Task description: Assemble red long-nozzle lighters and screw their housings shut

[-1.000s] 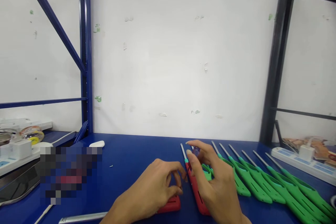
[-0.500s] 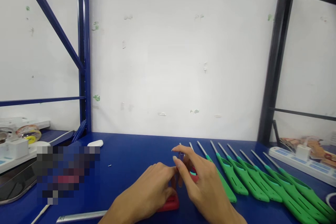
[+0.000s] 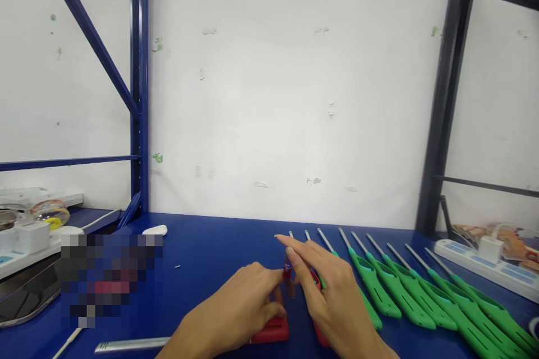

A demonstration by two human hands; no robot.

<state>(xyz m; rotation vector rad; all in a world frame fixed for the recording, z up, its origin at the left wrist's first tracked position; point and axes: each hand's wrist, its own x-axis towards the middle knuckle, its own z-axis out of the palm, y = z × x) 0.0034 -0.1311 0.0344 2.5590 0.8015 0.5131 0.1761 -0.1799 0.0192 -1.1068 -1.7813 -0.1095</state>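
My left hand (image 3: 236, 305) lies low in the middle, its fingers curled over a long-nosed lighter with a red handle (image 3: 274, 332). That lighter's silver barrel (image 3: 132, 344) sticks out to the left from under my wrist. Between the thumb and fingers of my right hand (image 3: 326, 286) is a small upright screwdriver with a clear reddish-purple handle (image 3: 287, 268). Its tip is hidden beside my left fingers. Partly covered by my right hand, another red handle (image 3: 320, 336) lies on the table.
Several green long-nosed lighters (image 3: 410, 297) lie in a slanted row on the right of the blue table (image 3: 219, 244). A small screw (image 3: 177, 266) lies left of my hands. White power strips (image 3: 475, 261) stand at both sides. A white object (image 3: 155, 230) sits near the back left.
My right fingers have shifted along the screwdriver handle, with the index finger straighter, and more of the handle shows. My left hand stays on the red lighter. The view has shifted slightly.
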